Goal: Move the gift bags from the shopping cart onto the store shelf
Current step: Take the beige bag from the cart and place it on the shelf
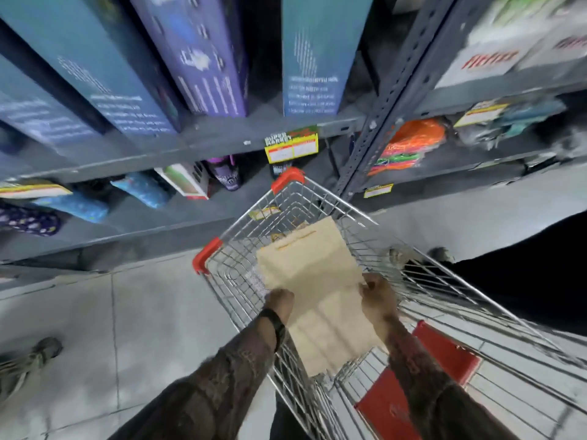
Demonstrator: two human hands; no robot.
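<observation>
A flat cream gift bag [314, 281] with gold cord handles hangs over the wire shopping cart [422, 281]. My left hand [281, 301] grips its left edge and my right hand [378, 295] grips its right edge. The bag's handle end points away from me, toward the grey store shelf [203, 141]. Something pale and dotted [257, 282] shows under the bag's left edge inside the cart; I cannot tell what it is. Another small item with gold cord [265, 212] lies at the cart's far end.
Tall blue and purple boxes [206, 58] stand on the upper shelf. Patterned pouches [139, 188] lie on the lower shelf. A grey upright post [374, 122] divides the shelving. The cart's red child seat [422, 376] is near me. Someone's shoe [44, 347] is on the tiled floor at left.
</observation>
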